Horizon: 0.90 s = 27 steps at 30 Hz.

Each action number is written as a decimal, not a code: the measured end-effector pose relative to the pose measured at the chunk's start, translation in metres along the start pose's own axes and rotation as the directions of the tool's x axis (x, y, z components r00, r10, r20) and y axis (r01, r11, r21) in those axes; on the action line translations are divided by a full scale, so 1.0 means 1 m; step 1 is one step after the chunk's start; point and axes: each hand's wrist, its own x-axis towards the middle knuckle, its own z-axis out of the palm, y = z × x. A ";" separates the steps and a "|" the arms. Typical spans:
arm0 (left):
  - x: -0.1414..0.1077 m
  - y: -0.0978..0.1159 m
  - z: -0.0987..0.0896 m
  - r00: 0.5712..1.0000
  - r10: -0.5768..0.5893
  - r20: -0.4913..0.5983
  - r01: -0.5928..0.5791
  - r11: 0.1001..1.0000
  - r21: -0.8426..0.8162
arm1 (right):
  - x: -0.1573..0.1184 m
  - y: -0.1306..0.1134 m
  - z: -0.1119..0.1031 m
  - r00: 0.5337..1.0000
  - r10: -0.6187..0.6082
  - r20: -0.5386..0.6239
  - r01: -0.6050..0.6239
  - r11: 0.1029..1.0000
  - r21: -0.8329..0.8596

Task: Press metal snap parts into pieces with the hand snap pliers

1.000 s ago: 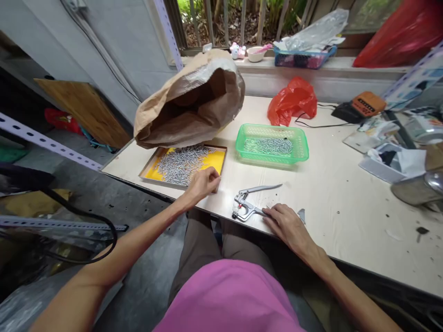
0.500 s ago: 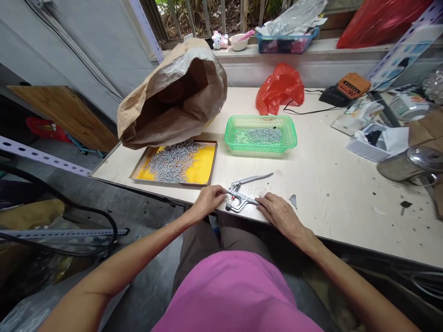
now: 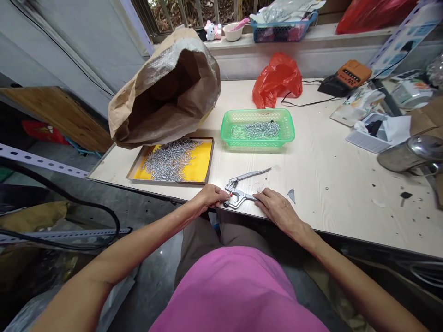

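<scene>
The only legible marking is "20V", on the orange battery pack [image 3: 354, 74] seated on the black base [image 3: 332, 85] at the far right of the table [image 3: 304, 152]. Smaller characters beside it are too small to read. Blue print on the white panel [image 3: 401, 44] farther right is unreadable.

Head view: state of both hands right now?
Left hand: closed, at the front end of the pliers; whether it pinches anything cannot be told.
Right hand: closed on the nearer handle.

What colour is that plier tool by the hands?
The plier tool is mostly silver-grey; it shows best in the head view.
</scene>
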 end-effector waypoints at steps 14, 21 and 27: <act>0.003 0.011 -0.004 0.990 -0.118 0.073 0.107 0.985 0.135 | 0.006 0.014 -0.008 0.998 -0.053 0.037 0.053 0.998 -0.017; 0.004 0.009 -0.003 0.989 -0.113 0.098 0.095 0.981 0.171 | 0.037 0.048 -0.019 0.978 -0.093 0.186 0.121 0.982 -0.145; 0.005 0.008 -0.003 0.989 -0.106 0.106 0.085 0.979 0.184 | 0.046 0.044 -0.025 0.977 -0.085 0.193 0.113 0.984 -0.137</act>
